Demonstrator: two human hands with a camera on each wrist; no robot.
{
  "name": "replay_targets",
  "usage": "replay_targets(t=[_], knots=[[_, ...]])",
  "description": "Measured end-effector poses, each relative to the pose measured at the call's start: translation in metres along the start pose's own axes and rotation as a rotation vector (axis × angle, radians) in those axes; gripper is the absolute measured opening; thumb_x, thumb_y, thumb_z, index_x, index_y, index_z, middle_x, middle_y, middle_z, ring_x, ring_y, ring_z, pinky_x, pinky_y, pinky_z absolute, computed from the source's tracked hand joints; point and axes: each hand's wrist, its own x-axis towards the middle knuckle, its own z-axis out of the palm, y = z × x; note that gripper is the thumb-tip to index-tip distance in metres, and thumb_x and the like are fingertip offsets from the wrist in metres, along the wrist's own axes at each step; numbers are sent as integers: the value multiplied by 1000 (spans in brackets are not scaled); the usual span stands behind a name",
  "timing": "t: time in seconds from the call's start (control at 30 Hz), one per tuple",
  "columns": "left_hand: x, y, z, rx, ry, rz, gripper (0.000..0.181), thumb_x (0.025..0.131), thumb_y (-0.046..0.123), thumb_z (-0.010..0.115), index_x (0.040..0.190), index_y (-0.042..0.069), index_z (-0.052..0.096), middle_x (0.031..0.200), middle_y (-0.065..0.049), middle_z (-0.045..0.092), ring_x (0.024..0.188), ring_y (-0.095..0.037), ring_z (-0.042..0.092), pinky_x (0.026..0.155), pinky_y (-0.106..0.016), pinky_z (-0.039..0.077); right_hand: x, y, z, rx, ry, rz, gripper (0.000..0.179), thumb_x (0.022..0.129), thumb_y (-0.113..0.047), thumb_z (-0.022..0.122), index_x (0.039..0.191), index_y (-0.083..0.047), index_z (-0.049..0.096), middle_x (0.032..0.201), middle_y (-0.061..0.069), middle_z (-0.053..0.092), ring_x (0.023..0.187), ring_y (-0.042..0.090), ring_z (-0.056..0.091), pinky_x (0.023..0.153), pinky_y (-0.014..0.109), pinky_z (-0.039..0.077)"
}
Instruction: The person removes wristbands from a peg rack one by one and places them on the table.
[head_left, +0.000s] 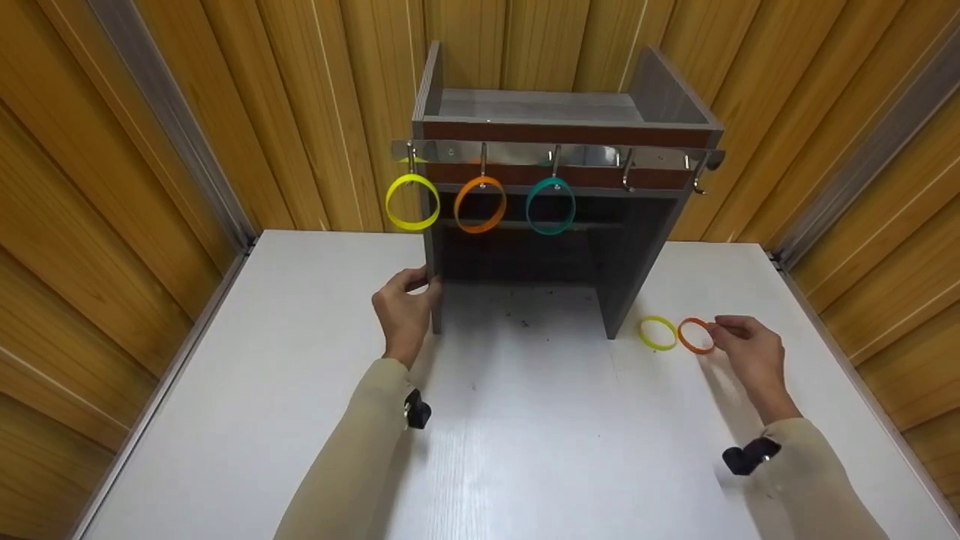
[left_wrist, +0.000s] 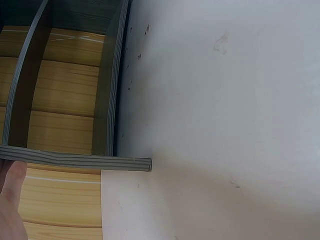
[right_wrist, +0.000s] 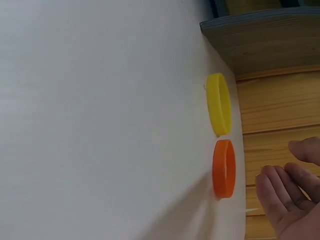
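Observation:
My left hand [head_left: 405, 311] grips the front edge of the left side panel [left_wrist: 75, 160] of a grey shelf unit [head_left: 641, 259], thumb on one face. On the right, my right hand [head_left: 754, 356] is beside an orange wristband [right_wrist: 219, 170] on the white table; the right wrist view shows a gap between its fingers and the band. Next to that lies a yellow wristband [right_wrist: 215, 105], nearer the shelf unit. From the hook rail [head_left: 589, 155] on the unit's front hang a yellow band [head_left: 412, 226], an orange band [head_left: 480, 228] and a teal band [head_left: 553, 230].
Two hooks at the right of the rail, one of them a bare hook [head_left: 627, 176], carry no bands. The white table [head_left: 525, 450] has small dark specks. Wood-patterned walls [head_left: 322, 112] stand behind and at both sides.

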Motion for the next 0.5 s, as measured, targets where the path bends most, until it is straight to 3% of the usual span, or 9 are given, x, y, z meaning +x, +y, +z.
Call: replay_targets(t=[0.23,0.5], knots=[[0,-1,0,0,-1,-8,18,85,-3,84,103,-1,81,98,-10,80,92,-24,77,81,-36,63,-5,-32,4,53,6,-76,46,106,-32,68,138,1,63,119,2,74,96,-4,65,83,10,52],[0,1,1,-4,-1,-18,16,86,-3,84,102,-2,80,98,-12,80,93,-26,77,82,-42,63,-15,-64,9,143,14,-231,42,102,-28,74,130,3,68,106,-10,76,94,0,71,84,13,55]])
